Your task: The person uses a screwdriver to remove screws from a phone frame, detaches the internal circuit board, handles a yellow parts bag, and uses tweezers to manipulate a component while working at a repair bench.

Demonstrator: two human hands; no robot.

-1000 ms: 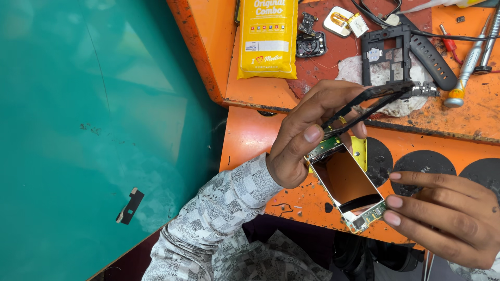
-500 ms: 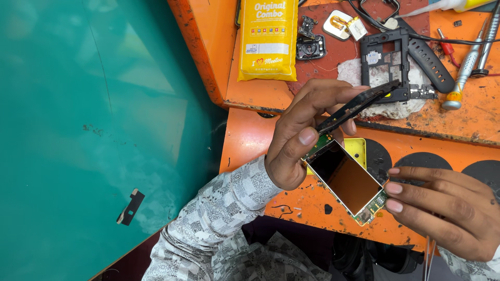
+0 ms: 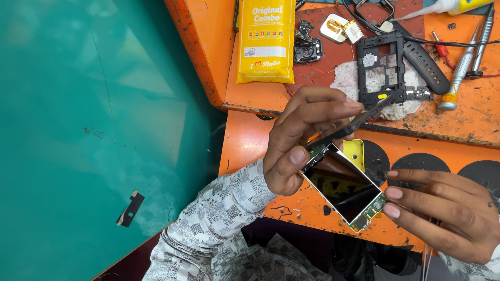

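Observation:
A small phone assembly with a dark screen (image 3: 344,184) and a green circuit board edge is held between both hands above the orange bench. My left hand (image 3: 304,138) grips a thin black tool (image 3: 359,117) between its fingers, and its thumb presses the screen's upper corner. The tool slants up to the right, above the screen. My right hand (image 3: 448,213) pinches the assembly's lower right end with its fingertips. A yellow part (image 3: 355,152) shows just behind the screen.
On the orange bench (image 3: 250,93) lie a yellow packet (image 3: 265,41), a black phone frame (image 3: 380,67) on white cloth, a black strap (image 3: 422,62), screwdrivers (image 3: 461,67) and small parts (image 3: 307,47). Teal floor (image 3: 78,130) at the left holds a black scrap (image 3: 130,208).
The black tool has swung lower and closer to the screen's top edge. The screen has tilted slightly and now looks darker. Both hands stay in nearly the same place.

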